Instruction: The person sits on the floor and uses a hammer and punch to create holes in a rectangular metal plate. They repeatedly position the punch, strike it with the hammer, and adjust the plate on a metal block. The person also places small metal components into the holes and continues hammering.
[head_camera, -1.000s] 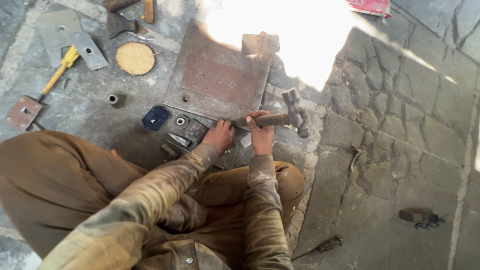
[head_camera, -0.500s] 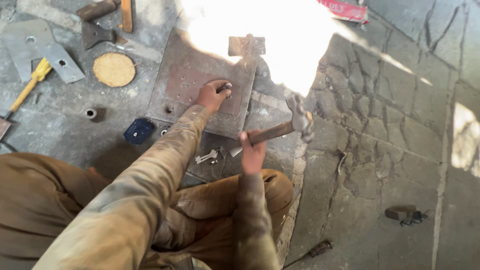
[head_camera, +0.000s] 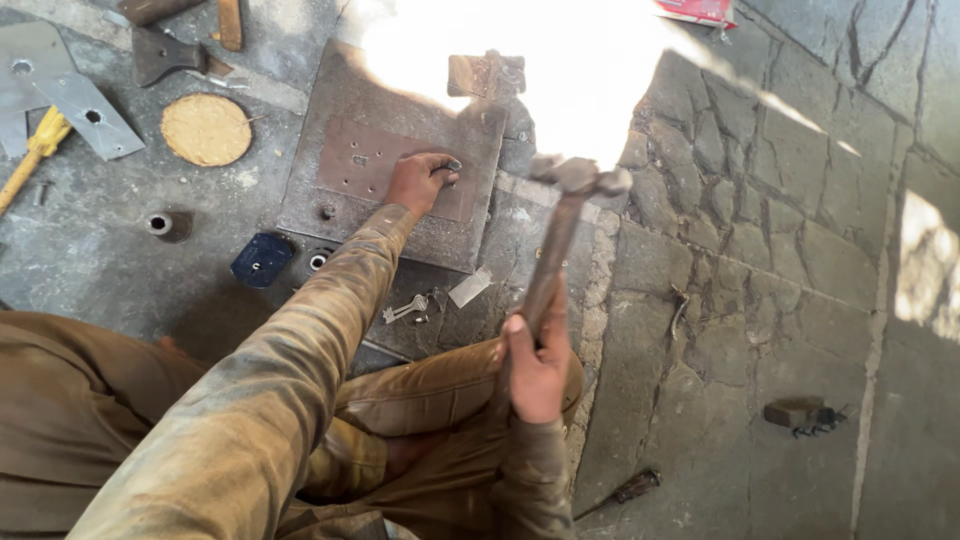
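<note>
My left hand (head_camera: 420, 180) reaches forward onto a rusty metal plate (head_camera: 365, 160) that lies on a thick square steel block (head_camera: 330, 210). Its fingertips pinch a small metal piece (head_camera: 452, 166) against the plate. My right hand (head_camera: 537, 365) grips the wooden handle of a hammer (head_camera: 560, 230), raised above my knee. The hammer's metal head (head_camera: 580, 177) points away, level with the block's right edge.
A round wooden disc (head_camera: 206, 129), grey metal sheets (head_camera: 80, 105), a yellow-handled tool (head_camera: 30, 160), a blue piece (head_camera: 262, 260), a key-like part (head_camera: 405, 310) and small rings lie on the concrete. Cracked stone floor spreads to the right, with a small dark tool (head_camera: 800, 413).
My left hand moved from near my knee forward onto the plate. The hammer swung from lying level to raised, head up and away.
</note>
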